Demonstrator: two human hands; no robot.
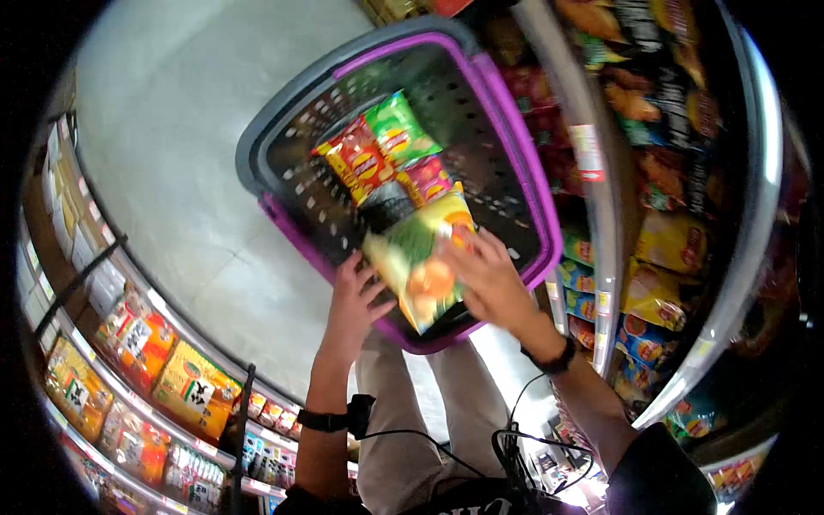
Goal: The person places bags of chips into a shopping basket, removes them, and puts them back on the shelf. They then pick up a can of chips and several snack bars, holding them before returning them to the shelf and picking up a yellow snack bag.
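Observation:
A dark grey shopping basket with a purple handle (518,163) is in front of my legs. Inside lie a red chip bag (356,161), a green chip bag (396,129) and a pink chip bag (426,178). Over the near part of the basket is a larger yellow-and-green snack bag (421,270), blurred by motion. My right hand (487,276) has its fingers closed on that bag's right side; the thumb is hidden. Close to the bag's lower left edge, my left hand (359,292) has its fingers spread, with nothing in them.
Shelves of snack bags (669,249) run close along the basket's right side. On the left, a curved-looking shelf holds orange and yellow packages (196,390). Grey floor (180,172) stretches between. Black cables (502,446) hang across my lap.

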